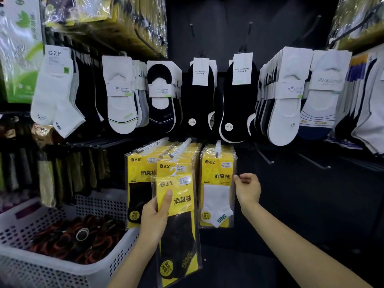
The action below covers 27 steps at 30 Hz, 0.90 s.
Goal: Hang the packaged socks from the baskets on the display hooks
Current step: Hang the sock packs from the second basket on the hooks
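Yellow and clear plastic pack of black socks: held upright, low on the display, in front of the middle row of the same yellow packs; it is not yet on any hook.
Hanger of the pack: a small white plastic hook at its top, just below the tip of the middle white-tipped display hook and apart from it.
Step in hand: by my judgement, lifting the pack to thread its hanger on that display hook.
How to do it well: raise the pack until the hanger's opening is level with the tip, keep it flat and facing front, then slide it back along the rod. The thin film may bend, so a grip nearer the top would help.
Left hand: grips the pack at its left edge, thumb pressed on the yellow front, the other fingers behind; the forearm rises from below.
Right hand: raised beside the right row of yellow packs with a white sock, fingers loosely curled, fingertips at the pack's edge. Whether they pinch it, I cannot tell.
White perforated plastic basket: at lower left, dark items inside.
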{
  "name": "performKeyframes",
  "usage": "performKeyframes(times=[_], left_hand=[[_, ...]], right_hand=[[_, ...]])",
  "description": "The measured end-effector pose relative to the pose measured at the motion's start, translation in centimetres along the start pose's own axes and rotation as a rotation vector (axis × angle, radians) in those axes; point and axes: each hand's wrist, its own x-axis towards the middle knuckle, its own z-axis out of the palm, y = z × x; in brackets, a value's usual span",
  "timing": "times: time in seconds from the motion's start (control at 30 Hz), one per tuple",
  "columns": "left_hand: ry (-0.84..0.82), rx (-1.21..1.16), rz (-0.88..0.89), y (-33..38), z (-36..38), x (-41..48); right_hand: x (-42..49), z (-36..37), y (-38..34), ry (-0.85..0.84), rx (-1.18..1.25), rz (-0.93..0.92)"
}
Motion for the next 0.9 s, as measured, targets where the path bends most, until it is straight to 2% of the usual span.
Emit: performKeyframes(times=[0.07,0.23,0.3,0.47,0.7,0.9], left_hand=[[-0.064,-0.030,-0.011,0.0,0.1,0.0],[-0.231,-0.052,-0.027,0.0,1.5,-0.6],[-0.280,-0.061,-0.032,0.2,2.1,-1.0],[-0.351,-0.072,-0.029,0.5,2.8,-1.3],[-0.366,-0.041,0.024,0.4,2.7,-0.9],[-0.367,-0.070,0.010,0.4,3.4,-0.5]], right_hand=[[-0.9,-0.6,0.0,-0.040,0.017,-0.084],[-4.3,-1.5,-2.7,-0.635,0.056,-0.222],[-4.9,-1.7,-3.9,-0.765,0.056,-0.233],[-5.3,-2.5,-4.8,-0.832,0.023,-0.276],[-4.4,-3.6,-6.0,-0.853,-0.163,-0.376],[-4.1,-3.7,-5.8,-0.845,-0.074,-0.323]])
